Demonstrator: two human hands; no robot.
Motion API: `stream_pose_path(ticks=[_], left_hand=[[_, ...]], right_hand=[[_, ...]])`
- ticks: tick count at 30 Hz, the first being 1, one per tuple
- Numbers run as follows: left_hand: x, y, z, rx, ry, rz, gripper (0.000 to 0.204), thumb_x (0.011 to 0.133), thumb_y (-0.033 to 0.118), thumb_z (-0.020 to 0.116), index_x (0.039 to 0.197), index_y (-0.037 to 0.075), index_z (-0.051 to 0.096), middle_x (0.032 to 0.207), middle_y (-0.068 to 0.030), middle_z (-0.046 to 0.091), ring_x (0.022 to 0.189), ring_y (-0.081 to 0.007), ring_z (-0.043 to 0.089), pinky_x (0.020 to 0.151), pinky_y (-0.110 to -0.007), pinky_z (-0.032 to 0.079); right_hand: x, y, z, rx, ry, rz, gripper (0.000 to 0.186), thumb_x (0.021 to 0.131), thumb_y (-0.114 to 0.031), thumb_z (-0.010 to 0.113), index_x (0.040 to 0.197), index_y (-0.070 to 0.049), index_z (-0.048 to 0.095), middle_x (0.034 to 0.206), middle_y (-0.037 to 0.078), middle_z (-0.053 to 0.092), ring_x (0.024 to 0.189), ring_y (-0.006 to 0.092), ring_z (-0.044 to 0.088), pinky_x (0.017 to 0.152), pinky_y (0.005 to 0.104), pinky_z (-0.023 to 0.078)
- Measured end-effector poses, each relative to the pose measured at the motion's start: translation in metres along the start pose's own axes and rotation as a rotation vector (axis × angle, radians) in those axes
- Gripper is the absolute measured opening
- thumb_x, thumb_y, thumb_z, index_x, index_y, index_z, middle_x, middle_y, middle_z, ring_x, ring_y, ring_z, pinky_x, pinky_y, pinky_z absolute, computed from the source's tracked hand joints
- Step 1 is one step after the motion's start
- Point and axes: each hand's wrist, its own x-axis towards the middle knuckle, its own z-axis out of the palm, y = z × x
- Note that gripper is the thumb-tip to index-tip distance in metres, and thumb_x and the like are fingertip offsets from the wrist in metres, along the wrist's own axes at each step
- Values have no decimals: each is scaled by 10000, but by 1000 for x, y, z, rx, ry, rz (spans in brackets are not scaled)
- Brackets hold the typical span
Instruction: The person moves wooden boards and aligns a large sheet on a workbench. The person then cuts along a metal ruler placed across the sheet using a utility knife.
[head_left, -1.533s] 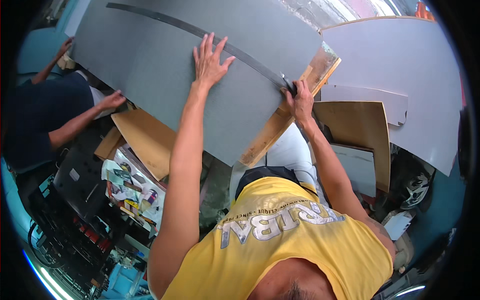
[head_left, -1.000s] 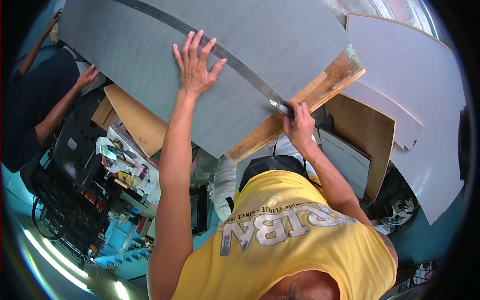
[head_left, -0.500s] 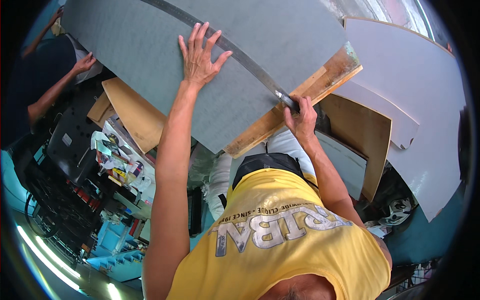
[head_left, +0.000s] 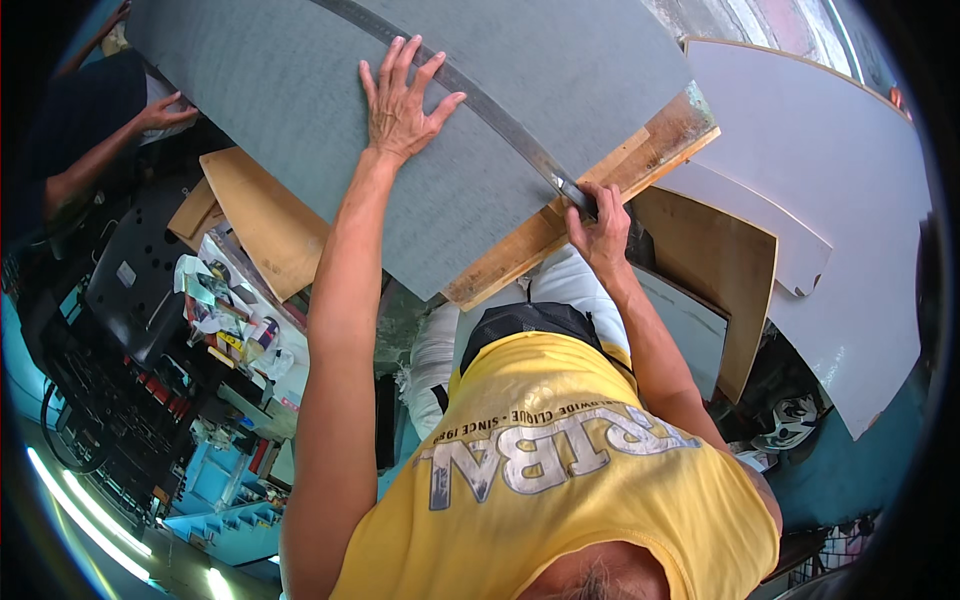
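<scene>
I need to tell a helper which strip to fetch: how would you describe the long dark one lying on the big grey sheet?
Start at the large grey sheet filling the top of the view. A long, narrow dark metal straightedge runs diagonally across it, under the left hand, down to the right hand by the wooden board. It alone is thin, dark and band-like; its neighbours are broad panels.

A single view, from a fisheye camera worn on the person's head, looks steeply down over the yellow shirt (head_left: 560, 470) and along both forearms, which rise from the lower edge. It sits close: the left hand (head_left: 400, 100) and right hand (head_left: 600, 225) fall in the upper half, on the grey sheet (head_left: 300, 100) that fills the top. Straight edges bow toward the dark round rim. At the upper left edge another person's hand (head_left: 160, 112) shows, and cluttered shelves (head_left: 150, 380) lie lower left.
</scene>
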Motion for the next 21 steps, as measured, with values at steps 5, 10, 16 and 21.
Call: stream_pose_path(ticks=[5, 10, 16, 21], left_hand=[[0, -2, 1, 14, 4, 14, 596, 825, 545, 640, 1329, 287, 455, 1480, -8, 305, 1409, -243, 216, 1103, -679, 108], [0, -1, 1, 0, 11, 16, 595, 824, 553, 637, 1328, 295, 455, 1480, -10, 305, 1411, -245, 213, 1106, -676, 101], [-2, 0, 2, 15, 4, 18, 602, 823, 556, 636, 1332, 292, 453, 1475, -19, 312, 1409, -249, 220, 1104, -675, 103], [-2, -2, 3, 17, -1, 13, 596, 822, 563, 633, 1323, 291, 458, 1471, -21, 316, 1408, -252, 224, 1106, -674, 102]], right_hand=[[-1, 0, 1, 3, -12, 19, 335, 688, -20, 683, 1001, -13, 566, 820, 147, 533, 703, 317, 582, 618, 379, 493], [-2, 1, 2, 10, 6, 6, 335, 687, -15, 680, 1002, -13, 565, 825, 148, 533, 708, 320, 579, 624, 378, 491], [-7, 4, 3, 25, 16, 16, 346, 684, -11, 679, 1011, -15, 565, 833, 147, 535, 716, 322, 577, 631, 381, 490], [-5, 4, 5, 41, 15, 23, 351, 686, -9, 678, 1018, -16, 565, 837, 149, 538, 719, 323, 581, 633, 385, 492]])
